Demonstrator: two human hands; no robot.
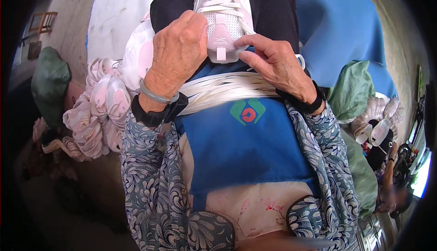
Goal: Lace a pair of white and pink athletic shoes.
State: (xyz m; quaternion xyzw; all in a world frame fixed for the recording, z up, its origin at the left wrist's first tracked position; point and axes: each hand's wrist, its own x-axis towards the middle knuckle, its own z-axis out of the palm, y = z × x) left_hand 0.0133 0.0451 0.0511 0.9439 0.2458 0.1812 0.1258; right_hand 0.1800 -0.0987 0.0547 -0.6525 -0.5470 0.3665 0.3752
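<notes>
A white and pale pink sneaker (pixel 221 37) rests on my lap, its tongue and heel end toward me. White laces (pixel 221 5) cross its upper part, and one strand runs down its right side. My left hand (pixel 180 41) is closed at the shoe's left edge; its fingertips are mostly hidden. At the tongue's right edge, my right hand (pixel 273 60) has thumb and forefinger bent around the shoe's rim. A white lace loop (pixel 300 61) shows beside that hand. Across my lap lies a bundle of loose white shoelaces (pixel 227 89), over a blue apron (pixel 246 151).
Pink and white shoe parts (pixel 98 110) are heaped at my left, near a green sack (pixel 51 80). On the right are blue cloth (pixel 339 23), another green sack (pixel 350 89) and more shoe pieces (pixel 378 119). Another person's arm (pixel 388 173) is at the far right.
</notes>
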